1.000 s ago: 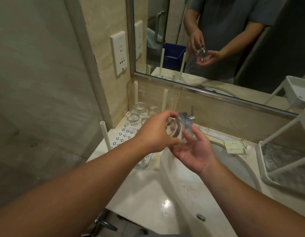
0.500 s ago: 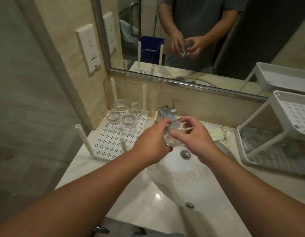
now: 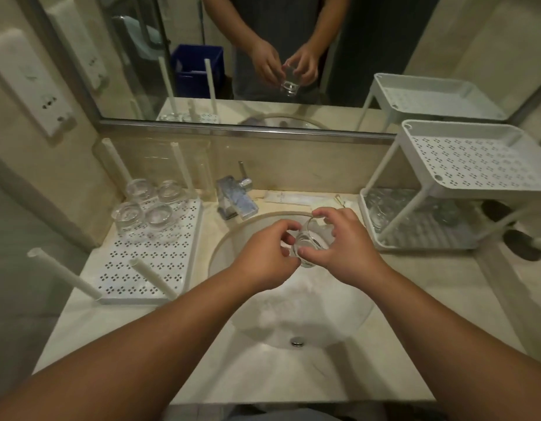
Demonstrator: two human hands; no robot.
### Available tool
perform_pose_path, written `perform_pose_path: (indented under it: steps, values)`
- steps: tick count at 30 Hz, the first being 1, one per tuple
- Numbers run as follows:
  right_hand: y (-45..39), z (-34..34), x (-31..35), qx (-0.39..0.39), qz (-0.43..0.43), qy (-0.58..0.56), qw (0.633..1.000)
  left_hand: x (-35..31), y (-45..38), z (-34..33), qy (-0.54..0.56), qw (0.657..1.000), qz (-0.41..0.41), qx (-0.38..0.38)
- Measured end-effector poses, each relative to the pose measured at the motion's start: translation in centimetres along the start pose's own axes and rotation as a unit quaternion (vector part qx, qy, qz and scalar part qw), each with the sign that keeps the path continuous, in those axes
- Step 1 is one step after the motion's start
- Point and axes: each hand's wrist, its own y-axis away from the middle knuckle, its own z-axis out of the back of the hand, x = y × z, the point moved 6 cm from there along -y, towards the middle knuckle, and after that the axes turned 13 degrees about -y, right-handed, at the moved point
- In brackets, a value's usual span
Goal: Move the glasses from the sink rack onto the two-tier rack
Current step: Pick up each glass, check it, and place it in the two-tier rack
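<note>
Both hands (image 3: 263,256) carried glass (image 3: 307,244) rightward, tilted.

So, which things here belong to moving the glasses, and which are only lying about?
Belong to the job:
held glass, in left hand and right hand
four glasses on sink rack
two-tier rack

Lying about:
tap
sachet
wall socket

Sink rack (image 3: 159,262) left of basin (image 3: 293,314), two-tier rack (image 3: 463,165) right.
</note>
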Motion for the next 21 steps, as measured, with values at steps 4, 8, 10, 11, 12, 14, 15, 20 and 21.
perform_pose_path:
  steps: [4,8,10,11,12,14,15,20,21]
  values:
    - [1.0,3.1,-2.7,-0.030,-0.010,0.025,0.999,-2.5,-0.9,-3.2,0.020,0.999,-0.004,0.039]
    - [2.1,6.3,-5.7,-0.060,-0.034,0.041,0.997,-5.2,-2.0,-6.5,0.027,0.997,-0.006,0.075]
    - [2.6,7.9,-7.2,-0.073,-0.046,0.047,0.995,-6.7,-2.5,-8.2,0.026,0.995,-0.012,0.100]
    - [2.8,8.8,-7.9,-0.078,-0.051,0.049,0.994,-7.5,-2.7,-9.1,0.022,0.993,-0.016,0.112]
    - [3.1,9.7,-8.7,-0.082,-0.058,0.049,0.994,-8.3,-3.0,-9.9,0.015,0.992,-0.021,0.123]
    - [3.4,11.4,-10.2,-0.088,-0.072,0.044,0.993,-9.8,-3.6,-11.6,0.008,0.989,-0.027,0.144]
    - [3.5,12.3,-11.0,-0.089,-0.079,0.040,0.992,-10.6,-3.9,-12.5,0.007,0.988,-0.029,0.154]
    - [3.7,16.8,-14.7,-0.106,-0.105,0.034,0.988,-13.9,-5.8,-16.6,-0.006,0.981,-0.034,0.189]
    - [3.5,17.7,-15.4,-0.110,-0.107,0.042,0.987,-14.5,-6.2,-17.5,-0.002,0.980,-0.033,0.196]
